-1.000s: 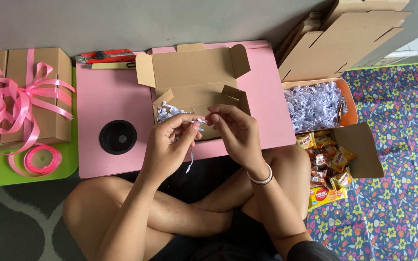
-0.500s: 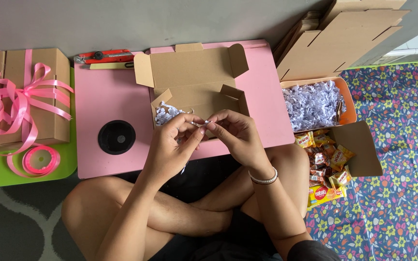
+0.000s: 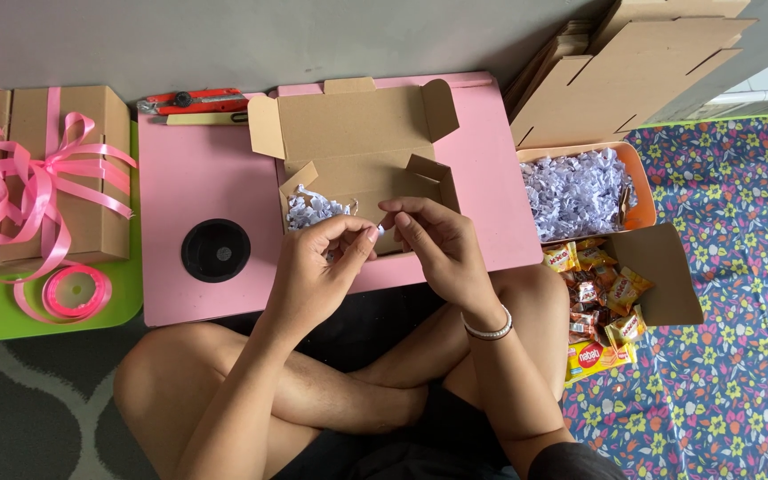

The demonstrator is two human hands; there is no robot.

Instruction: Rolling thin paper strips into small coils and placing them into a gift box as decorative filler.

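An open brown cardboard box point(image 3: 357, 142) lies on a pink lap table point(image 3: 197, 178), with white shredded paper point(image 3: 313, 209) in its left part. Both hands hover over the box's near edge. My left hand point(image 3: 317, 267) and my right hand point(image 3: 437, 244) pinch a small bit of white shredded paper point(image 3: 381, 228) between their fingertips, which almost touch. A pearl bracelet is on my right wrist.
An orange tub of shredded paper point(image 3: 580, 191) and a box of wrapped snacks point(image 3: 597, 293) sit to the right. Flat cardboard blanks point(image 3: 633, 71) lean at the back right. Left: ribbon-tied boxes point(image 3: 55, 178), pink ribbon roll point(image 3: 73, 292), red cutter point(image 3: 193, 100). A black cup hole point(image 3: 215, 251) is in the table.
Both hands have lowered slightly toward the box's near edge and drawn their fingertips closer together; the dangling strand under the left hand is no longer seen.
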